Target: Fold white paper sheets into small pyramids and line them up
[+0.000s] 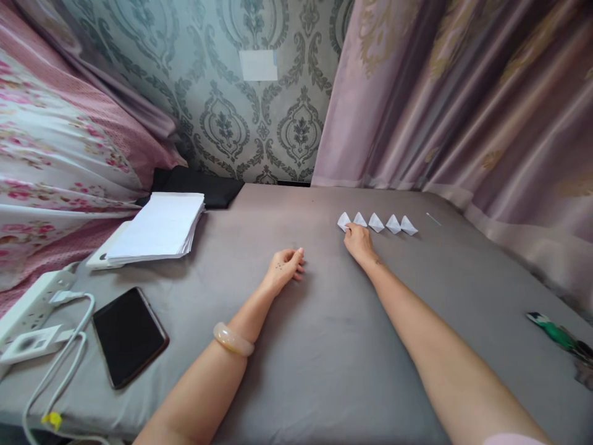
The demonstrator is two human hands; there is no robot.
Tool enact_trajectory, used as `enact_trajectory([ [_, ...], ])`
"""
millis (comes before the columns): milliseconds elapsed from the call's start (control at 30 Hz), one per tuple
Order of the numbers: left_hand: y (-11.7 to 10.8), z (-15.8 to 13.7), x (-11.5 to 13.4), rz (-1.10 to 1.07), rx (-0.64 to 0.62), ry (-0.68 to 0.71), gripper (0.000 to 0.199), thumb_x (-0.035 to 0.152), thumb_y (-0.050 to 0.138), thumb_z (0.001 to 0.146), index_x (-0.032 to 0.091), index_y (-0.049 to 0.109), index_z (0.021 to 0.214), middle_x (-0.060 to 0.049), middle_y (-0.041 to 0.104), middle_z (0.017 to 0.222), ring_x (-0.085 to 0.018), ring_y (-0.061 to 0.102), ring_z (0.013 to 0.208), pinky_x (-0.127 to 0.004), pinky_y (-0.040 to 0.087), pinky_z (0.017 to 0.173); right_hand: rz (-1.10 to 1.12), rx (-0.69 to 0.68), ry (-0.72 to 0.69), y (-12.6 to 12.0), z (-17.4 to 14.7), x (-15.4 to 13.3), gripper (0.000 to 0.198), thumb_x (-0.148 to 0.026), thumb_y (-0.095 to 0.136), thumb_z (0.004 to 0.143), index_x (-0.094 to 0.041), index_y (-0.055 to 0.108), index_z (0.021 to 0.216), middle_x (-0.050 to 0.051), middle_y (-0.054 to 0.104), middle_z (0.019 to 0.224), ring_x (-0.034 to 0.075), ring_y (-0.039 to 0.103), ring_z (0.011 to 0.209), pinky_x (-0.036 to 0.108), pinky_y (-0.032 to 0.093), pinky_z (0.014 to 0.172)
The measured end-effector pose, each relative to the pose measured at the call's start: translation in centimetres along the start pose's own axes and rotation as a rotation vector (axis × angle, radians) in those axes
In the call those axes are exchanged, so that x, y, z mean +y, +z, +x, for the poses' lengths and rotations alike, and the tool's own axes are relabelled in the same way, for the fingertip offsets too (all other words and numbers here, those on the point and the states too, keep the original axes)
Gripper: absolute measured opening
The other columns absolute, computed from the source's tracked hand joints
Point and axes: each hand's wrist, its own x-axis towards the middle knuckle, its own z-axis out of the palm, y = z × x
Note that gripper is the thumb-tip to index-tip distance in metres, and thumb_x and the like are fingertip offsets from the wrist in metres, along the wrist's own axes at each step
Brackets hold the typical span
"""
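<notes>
Several small white folded paper pieces [376, 223], each standing in a pointed shape, form a row toward the back right of the grey-covered surface. My right hand [359, 242] is at the left end of this row, its fingers pinching the lower edge of the leftmost folded paper [343, 220]. Part of the neighbouring piece is hidden behind that hand. My left hand [285, 269] rests on the cloth to the left, empty, with loosely bent fingers a little apart. A pale bangle [233, 340] circles the left wrist.
At the left lie a stack of white paper [155, 225], a dark phone or tablet [130, 337] and a white power strip [39, 303] with cables. A black folded item [199, 185] sits behind the stack. A green-handled object [553, 330] lies far right, near the curtain [417, 93].
</notes>
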Motion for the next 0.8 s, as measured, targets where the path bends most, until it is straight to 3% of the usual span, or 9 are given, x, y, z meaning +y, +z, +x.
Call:
enact_trajectory([
  [333,0.0,0.1,-0.1,0.023,-0.021,0.017,0.029,0.034,0.051,0.092,0.009,0.063,0.082,-0.007,0.064,0.078,-0.010,0.059,0.060,-0.018,0.049,0.045,-0.014,-0.050,0.075,0.7,2.0,0.4,0.036,-0.014,0.044,0.089,-0.013,0.068,0.115,0.019,0.069,0.109,0.026,0.064,0.104,0.034,0.045,0.086],
  [467,0.0,0.2,-0.4,0.018,-0.021,0.022,0.028,0.033,0.052,0.091,0.010,0.063,0.081,-0.007,0.064,0.077,-0.010,0.058,0.059,-0.018,0.049,0.045,0.011,-0.030,0.062,-0.2,1.1,0.1,0.041,-0.015,0.046,0.088,-0.012,0.059,0.126,0.017,0.069,0.109,0.025,0.064,0.103,0.033,0.045,0.087],
  [600,-0.1,0.4,-0.6,0.018,-0.021,0.032,0.024,0.032,0.056,0.089,0.011,0.063,0.080,-0.006,0.065,0.075,-0.010,0.058,0.058,-0.018,0.049,0.046,0.033,-0.016,0.012,-1.5,-2.5,-1.0,0.046,-0.016,0.040,0.091,-0.008,0.047,0.135,0.018,0.067,0.111,0.026,0.062,0.105,0.035,0.045,0.089],
  [800,-0.2,0.7,-1.3,0.050,-0.017,0.054,0.018,0.027,0.058,0.087,0.011,0.063,0.080,-0.003,0.062,0.069,-0.008,0.056,0.054,-0.017,0.048,0.046,0.097,-0.174,-0.269,-2.1,-12.2,-5.4,0.026,-0.024,0.051,0.089,-0.021,0.065,0.111,0.007,0.068,0.103,0.019,0.061,0.097,0.028,0.045,0.086],
])
